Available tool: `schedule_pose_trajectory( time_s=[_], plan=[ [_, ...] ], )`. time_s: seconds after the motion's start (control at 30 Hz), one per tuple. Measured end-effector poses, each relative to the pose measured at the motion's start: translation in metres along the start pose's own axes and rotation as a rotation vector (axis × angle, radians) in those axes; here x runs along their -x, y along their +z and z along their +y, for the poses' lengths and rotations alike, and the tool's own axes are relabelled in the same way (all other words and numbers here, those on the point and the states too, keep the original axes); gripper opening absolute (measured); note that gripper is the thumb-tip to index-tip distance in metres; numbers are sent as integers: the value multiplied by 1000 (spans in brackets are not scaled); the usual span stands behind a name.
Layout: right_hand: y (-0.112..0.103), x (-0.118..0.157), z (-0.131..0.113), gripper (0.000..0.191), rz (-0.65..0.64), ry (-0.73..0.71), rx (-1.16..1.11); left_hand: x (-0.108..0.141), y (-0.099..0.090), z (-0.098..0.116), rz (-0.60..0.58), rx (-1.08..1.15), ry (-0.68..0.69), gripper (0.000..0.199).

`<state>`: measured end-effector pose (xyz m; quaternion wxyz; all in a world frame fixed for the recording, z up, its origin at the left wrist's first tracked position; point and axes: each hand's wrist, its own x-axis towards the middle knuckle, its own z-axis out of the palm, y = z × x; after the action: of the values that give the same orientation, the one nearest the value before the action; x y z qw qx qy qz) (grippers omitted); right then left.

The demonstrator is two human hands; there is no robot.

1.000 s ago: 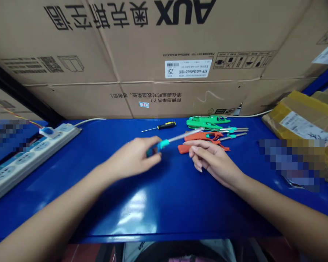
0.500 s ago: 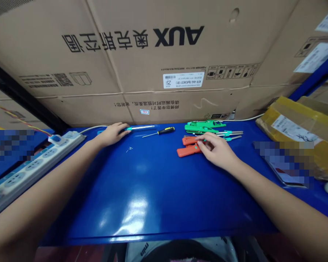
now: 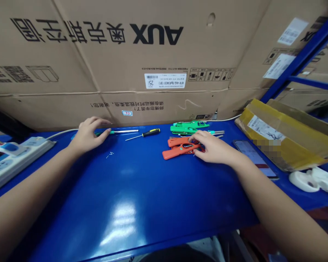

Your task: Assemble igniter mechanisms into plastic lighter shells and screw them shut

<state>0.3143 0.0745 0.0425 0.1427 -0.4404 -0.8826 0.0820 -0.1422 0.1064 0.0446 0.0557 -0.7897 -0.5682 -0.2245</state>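
My left hand [image 3: 90,135] is open, thumb and fingers apart, above the handle end of a teal-handled tool with a silver shaft [image 3: 127,131] at the back left. A black and yellow screwdriver [image 3: 151,133] lies to its right. At the right, my right hand [image 3: 207,146] has its fingers around the right end of the orange tool pieces [image 3: 177,151], which rest on the blue table [image 3: 142,193]. Green tool pieces [image 3: 187,128] lie just behind them, with silver-tipped tools [image 3: 217,133] beside them.
A large cardboard box [image 3: 112,58] stands along the back. On the left is a white power strip [image 3: 30,153]. A phone [image 3: 254,158], a yellow-taped box [image 3: 278,134] and a white object [image 3: 303,181] are on the right. Small white bits [image 3: 109,154] lie left of centre.
The view has swung to the right. My left hand has lifted off the teal-handled tool and its fingers have spread. My right hand has moved its fingers farther over the orange pieces.
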Motion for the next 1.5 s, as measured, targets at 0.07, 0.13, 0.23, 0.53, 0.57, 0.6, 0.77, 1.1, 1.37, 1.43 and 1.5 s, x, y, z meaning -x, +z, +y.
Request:
schedule_pose_trajectory(
  time_s=[0.07,0.13,0.23,0.53,0.57,0.6,0.77,1.1,1.37,1.43,1.5],
  plan=[
    [-2,1,5,23,-39,0,-9,0,-2,25,61,28,14,35],
    [-4,1,9,21,-60,-1,-28,1,1,57,88,109,93,30],
    [-5,0,12,18,-67,-9,-54,4,15,114,-112,165,329,31],
    [-4,-3,9,8,-42,-43,-112,5,64,193,-312,168,371,35],
    [-4,-3,7,8,-35,-48,-119,5,63,191,-319,175,363,33],
    [-4,-2,6,7,-33,-54,-124,5,60,189,-328,183,358,32],
    [-7,-1,-5,9,-53,-88,-146,23,32,174,-365,213,322,33],
    [12,-4,-13,20,-23,-83,14,51,30,115,-207,280,199,35],
    [19,-6,-18,18,-50,-53,-85,50,43,98,-103,196,122,35],
    [20,-5,-22,18,-61,-48,-114,51,40,102,-91,195,121,33],
    [19,-4,-27,18,-81,-56,-140,53,37,110,-82,209,137,31]
  ],
)
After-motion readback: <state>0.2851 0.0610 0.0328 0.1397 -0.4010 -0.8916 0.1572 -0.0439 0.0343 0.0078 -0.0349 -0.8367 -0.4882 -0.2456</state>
